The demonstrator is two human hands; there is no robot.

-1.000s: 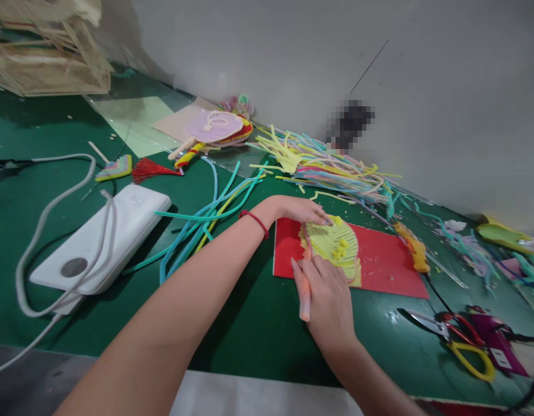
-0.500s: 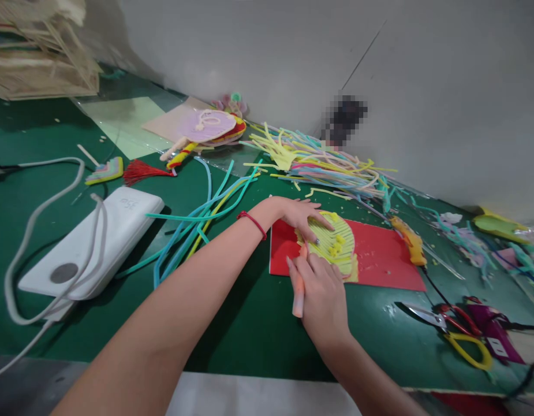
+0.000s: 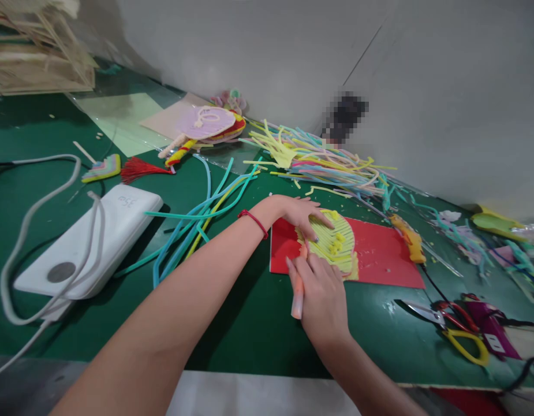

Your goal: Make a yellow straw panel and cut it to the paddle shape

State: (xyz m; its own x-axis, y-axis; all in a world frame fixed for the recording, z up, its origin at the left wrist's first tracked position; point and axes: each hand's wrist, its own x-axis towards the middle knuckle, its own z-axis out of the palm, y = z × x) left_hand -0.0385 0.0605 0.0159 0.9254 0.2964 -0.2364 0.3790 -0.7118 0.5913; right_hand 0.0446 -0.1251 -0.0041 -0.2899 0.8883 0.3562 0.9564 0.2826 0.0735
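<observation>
A yellow ribbed round piece [image 3: 333, 242] lies on a red sheet [image 3: 379, 260] on the green table. My left hand [image 3: 303, 212], with a red string round its wrist, lies flat on the piece's left side with fingers stretched out. My right hand [image 3: 321, 294] is closed round an orange, pen-like tool [image 3: 298, 292]. The tool's tip meets the lower left edge of the yellow piece.
A white power bank [image 3: 89, 242] with a grey cable lies at left. Teal and yellow cords [image 3: 201, 216] spread beside it. A heap of coloured strips [image 3: 322, 162] lies by the wall. An orange cutter [image 3: 406, 237], scissors [image 3: 459, 329] and finished fan shapes [image 3: 206, 124] lie around.
My left hand slid a little down and across the yellow piece. My right hand with the tool stayed at the piece's lower left edge. The view shifted slightly.
</observation>
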